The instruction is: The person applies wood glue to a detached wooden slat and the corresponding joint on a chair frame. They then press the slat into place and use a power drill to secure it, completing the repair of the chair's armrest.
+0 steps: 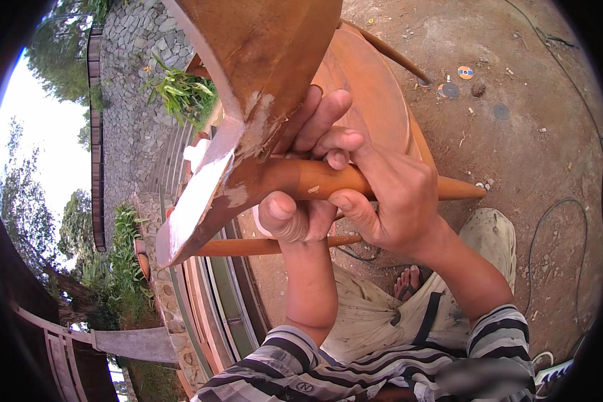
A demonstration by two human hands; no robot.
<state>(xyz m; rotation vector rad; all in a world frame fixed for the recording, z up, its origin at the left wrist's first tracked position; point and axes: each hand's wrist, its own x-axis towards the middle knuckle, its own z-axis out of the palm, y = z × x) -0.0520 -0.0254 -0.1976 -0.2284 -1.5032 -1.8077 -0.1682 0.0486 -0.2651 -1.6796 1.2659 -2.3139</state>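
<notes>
A brown wooden chair [275,60] is tilted in front of me, with a rounded leg [328,177] running from its broad curved part to the right. Pale worn patches mark the joint where the leg meets that part. My left hand [305,224] is closed around the leg from below, thumb on the near side and fingertips curling over the far side. Close beside it, my right hand [405,191] pinches the leg, its thumb on the near side and its fingers opposite. Whether anything thin lies under the fingers is hidden.
A broad orange-brown wooden panel [365,80] and tapered legs lie behind my hands. Several round abrasive discs [451,90] lie on the dirt ground at right, where a dark cable [532,251] loops. A stone wall [130,87] and plants [184,94] are at left.
</notes>
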